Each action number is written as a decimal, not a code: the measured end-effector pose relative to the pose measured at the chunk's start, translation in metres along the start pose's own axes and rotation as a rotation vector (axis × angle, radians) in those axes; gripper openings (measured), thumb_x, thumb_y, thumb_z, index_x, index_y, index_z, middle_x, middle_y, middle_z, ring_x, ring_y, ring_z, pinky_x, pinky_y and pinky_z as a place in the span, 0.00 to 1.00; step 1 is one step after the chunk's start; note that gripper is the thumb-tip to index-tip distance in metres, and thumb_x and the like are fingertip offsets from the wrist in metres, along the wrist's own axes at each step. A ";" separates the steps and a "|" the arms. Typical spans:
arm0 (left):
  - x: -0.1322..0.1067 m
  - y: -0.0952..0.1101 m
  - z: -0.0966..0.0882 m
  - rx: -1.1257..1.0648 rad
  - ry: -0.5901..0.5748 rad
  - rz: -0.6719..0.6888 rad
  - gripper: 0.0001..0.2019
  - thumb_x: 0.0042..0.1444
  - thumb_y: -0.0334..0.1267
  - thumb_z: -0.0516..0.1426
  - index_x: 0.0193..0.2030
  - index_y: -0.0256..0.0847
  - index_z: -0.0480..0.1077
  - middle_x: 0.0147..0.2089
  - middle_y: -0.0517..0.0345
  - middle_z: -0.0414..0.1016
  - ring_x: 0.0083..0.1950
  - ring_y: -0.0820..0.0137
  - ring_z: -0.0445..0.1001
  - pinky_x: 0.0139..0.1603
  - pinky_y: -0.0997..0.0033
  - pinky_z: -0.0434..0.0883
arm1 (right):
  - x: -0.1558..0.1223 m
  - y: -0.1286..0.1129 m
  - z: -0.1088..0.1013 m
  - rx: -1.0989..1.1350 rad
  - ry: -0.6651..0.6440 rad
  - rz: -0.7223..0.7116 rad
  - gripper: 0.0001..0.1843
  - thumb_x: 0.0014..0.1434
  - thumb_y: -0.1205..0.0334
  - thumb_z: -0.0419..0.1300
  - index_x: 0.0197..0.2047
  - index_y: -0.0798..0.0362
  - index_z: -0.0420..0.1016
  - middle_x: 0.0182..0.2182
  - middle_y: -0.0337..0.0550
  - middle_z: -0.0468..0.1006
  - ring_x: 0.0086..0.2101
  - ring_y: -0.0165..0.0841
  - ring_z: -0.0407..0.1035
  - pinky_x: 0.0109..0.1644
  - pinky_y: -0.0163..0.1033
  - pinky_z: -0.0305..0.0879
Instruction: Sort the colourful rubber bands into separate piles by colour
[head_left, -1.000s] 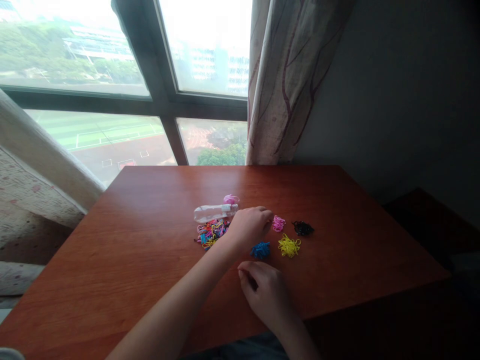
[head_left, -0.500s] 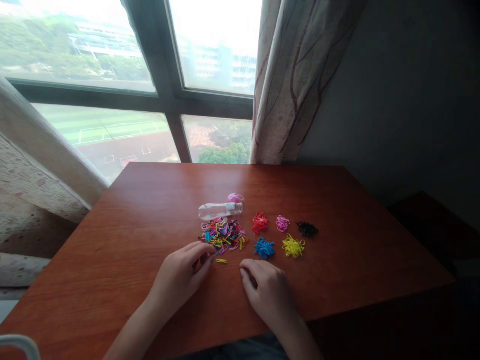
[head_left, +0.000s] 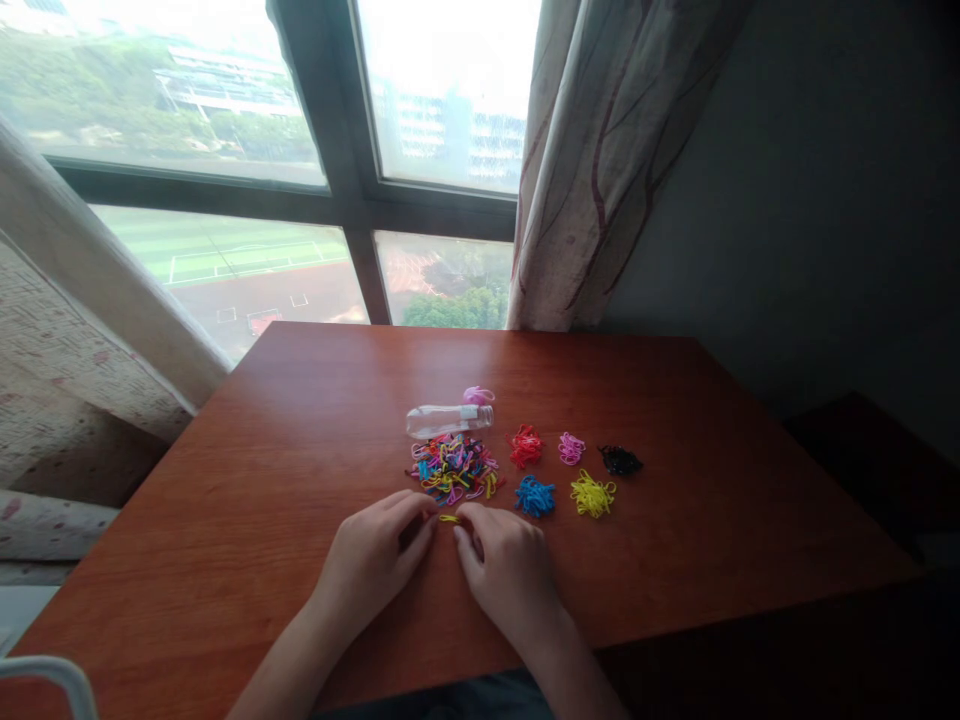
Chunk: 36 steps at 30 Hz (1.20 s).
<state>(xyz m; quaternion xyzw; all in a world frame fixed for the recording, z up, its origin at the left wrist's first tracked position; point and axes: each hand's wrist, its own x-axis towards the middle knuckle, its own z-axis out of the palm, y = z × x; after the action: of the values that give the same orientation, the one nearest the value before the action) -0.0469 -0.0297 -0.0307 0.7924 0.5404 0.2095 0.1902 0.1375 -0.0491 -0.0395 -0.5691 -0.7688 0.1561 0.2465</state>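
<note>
Left hand (head_left: 375,560) and right hand (head_left: 504,572) lay loosely curled on the wooden table (head_left: 300,400), fingertips flanking a thin yellow rubber loop (head_left: 448,518); grip unclear. Beyond the multicoloured pile (head_left: 452,468), a clear bottle (head_left: 448,420) lay sideways.

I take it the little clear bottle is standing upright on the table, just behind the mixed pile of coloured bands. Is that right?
Not quite. The clear bottle is on the table, just behind the mixed pile of coloured bands, but it lies on its side rather than standing upright. The head view shows this.
</note>
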 end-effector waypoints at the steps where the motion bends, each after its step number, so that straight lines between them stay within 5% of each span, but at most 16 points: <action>1: 0.000 0.000 0.000 0.001 -0.005 -0.001 0.07 0.62 0.36 0.53 0.40 0.44 0.73 0.38 0.59 0.80 0.37 0.69 0.77 0.38 0.73 0.71 | 0.001 -0.001 0.001 -0.007 0.003 0.005 0.05 0.61 0.69 0.59 0.37 0.48 0.71 0.29 0.37 0.78 0.31 0.33 0.73 0.33 0.35 0.56; 18: 0.001 -0.001 0.000 0.024 -0.017 -0.003 0.08 0.63 0.39 0.52 0.39 0.45 0.73 0.38 0.59 0.79 0.37 0.68 0.77 0.37 0.73 0.70 | -0.019 0.012 -0.003 0.193 0.172 0.104 0.08 0.64 0.65 0.53 0.35 0.50 0.72 0.24 0.37 0.73 0.26 0.31 0.69 0.32 0.34 0.56; 28: 0.001 -0.001 0.000 0.027 -0.047 -0.014 0.09 0.64 0.39 0.51 0.40 0.45 0.72 0.39 0.59 0.79 0.38 0.68 0.77 0.38 0.71 0.69 | -0.046 0.100 -0.059 0.086 0.505 0.477 0.19 0.62 0.46 0.55 0.37 0.53 0.76 0.22 0.40 0.74 0.23 0.33 0.69 0.28 0.34 0.62; 36: 0.002 -0.002 0.001 0.033 -0.033 -0.006 0.09 0.64 0.40 0.51 0.39 0.44 0.72 0.39 0.59 0.79 0.37 0.68 0.77 0.38 0.72 0.69 | -0.047 0.117 -0.067 0.061 0.444 0.641 0.23 0.59 0.42 0.54 0.35 0.53 0.77 0.21 0.41 0.74 0.24 0.36 0.69 0.29 0.35 0.61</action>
<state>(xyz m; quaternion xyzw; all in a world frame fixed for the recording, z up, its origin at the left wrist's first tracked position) -0.0473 -0.0270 -0.0330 0.7972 0.5427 0.1872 0.1867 0.2789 -0.0612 -0.0539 -0.7926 -0.4750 0.1210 0.3626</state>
